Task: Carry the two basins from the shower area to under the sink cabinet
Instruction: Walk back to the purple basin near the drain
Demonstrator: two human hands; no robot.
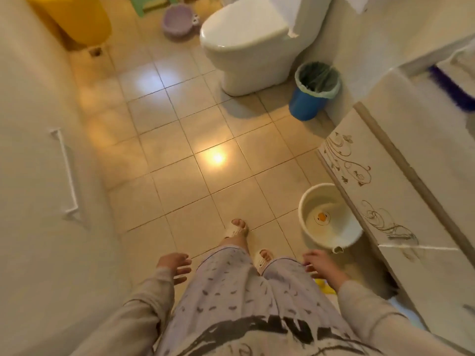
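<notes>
A white basin (331, 217) with a small duck picture inside sits on the floor at the right, partly tucked under the edge of the patterned sink cabinet (365, 181). A lilac basin (178, 20) rests on the tiles far ahead, left of the toilet, near a green stool. My left hand (176, 265) hangs beside my left thigh, fingers spread and empty. Fingers apart and holding nothing, my right hand (321, 264) hovers just below the white basin without touching it.
A white toilet (246, 44) stands ahead at the right with a blue lined bin (312, 91) beside it. A yellow tub (77, 19) leans at the far left. A wall with a white towel bar (65, 173) runs along the left. Tiled floor lies between.
</notes>
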